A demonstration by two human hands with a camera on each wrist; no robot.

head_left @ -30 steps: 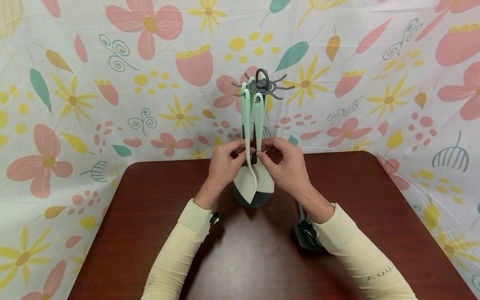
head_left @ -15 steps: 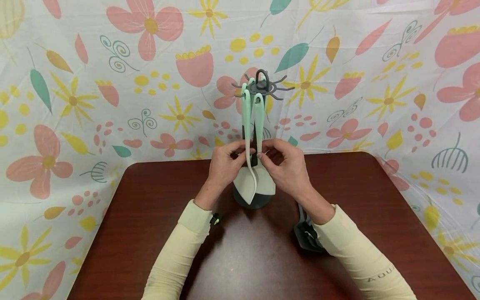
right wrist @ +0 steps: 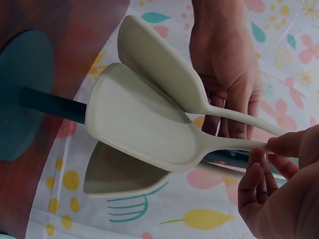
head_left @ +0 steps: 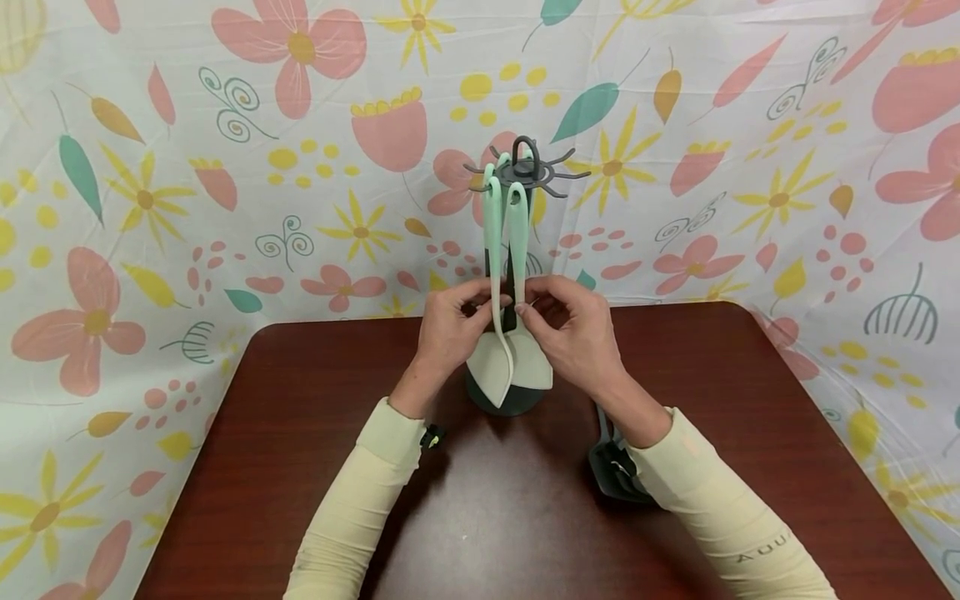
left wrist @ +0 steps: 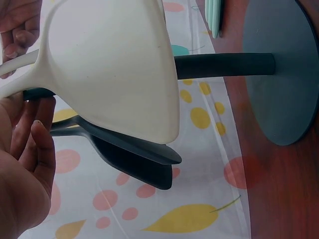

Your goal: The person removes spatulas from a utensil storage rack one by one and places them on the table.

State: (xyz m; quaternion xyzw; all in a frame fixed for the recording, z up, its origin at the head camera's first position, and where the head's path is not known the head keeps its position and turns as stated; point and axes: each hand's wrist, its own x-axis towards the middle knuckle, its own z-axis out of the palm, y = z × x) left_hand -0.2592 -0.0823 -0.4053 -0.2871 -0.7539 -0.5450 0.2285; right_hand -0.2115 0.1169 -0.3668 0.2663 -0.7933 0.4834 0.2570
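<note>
A dark stand [head_left: 510, 400] with a round base and hooked top stands upright on the table. Two cream spatulas with mint handles hang from its front hooks. My left hand [head_left: 450, 329] is at the shaft of the left spatula [head_left: 490, 367], thumb against it and a fingertip reaching behind, near the pole. My right hand [head_left: 573, 325] pinches the shaft of the right spatula [right wrist: 144, 114] between thumb and finger. Their blades overlap in the head view. Another pale utensil [right wrist: 124, 174] hangs behind, and dark utensil heads [left wrist: 129, 154] hang on the far side.
Dark utensils [head_left: 617, 475] lie on the brown table [head_left: 300, 467] beside my right wrist, partly under the sleeve. Mint handles [left wrist: 214, 17] lie near the table's far edge. A floral cloth [head_left: 390, 208] hangs close behind the stand. Several hooks on the right carry nothing.
The right spatula's blade has swung slightly to the right in my right hand's pinch, baring more of its edge. The left hand and the stand have barely moved.
</note>
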